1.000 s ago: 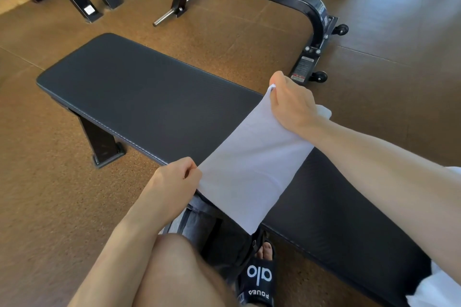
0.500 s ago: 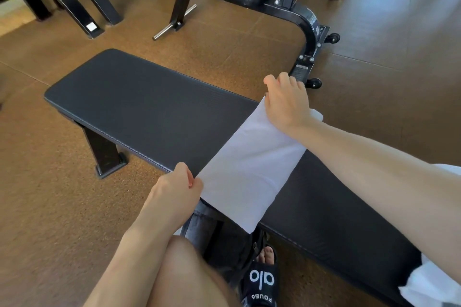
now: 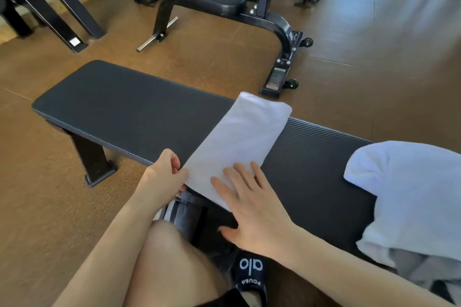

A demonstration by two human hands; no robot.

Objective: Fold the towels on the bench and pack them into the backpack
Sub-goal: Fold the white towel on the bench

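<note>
1. Since half a second ago, the right hand (image 3: 252, 209) has left the far end of the folded towel (image 3: 239, 142) and come back to its near end, where it now lies flat with fingers spread and straight, palm down on the cloth.
2. Left hand (image 3: 162, 177), as before, keeps its grip on the near left corner of the towel, thumb and fingers pinching the edge at about 9 o'clock of the right hand.
3. Folded into a long narrow strip, the towel lies across the black padded counter (image 3: 119, 112). Its long axis runs from the near edge at 7 o'clock up to the far edge at 1 o'clock, crossing the counter's width at a slant.
4. Its far end is a rounded fold that reaches the counter's far edge; its near end overhangs the near edge slightly, under the two hands.
5. At 3 o'clock, well apart from the strip, a loose pile of white towels (image 3: 409, 197) sits bunched on the same counter, not folded, with a grey cloth (image 3: 424, 274) under its near side.
6. Below the near end of the towel, between the counter and the person's knee (image 3: 159, 252), a grey striped bag-like thing (image 3: 184, 217) shows; whether it is open, and what it holds, cannot be told.
7. At 6 o'clock a black slide sandal (image 3: 250, 274) rests on the brown floor (image 3: 45, 207).
</note>
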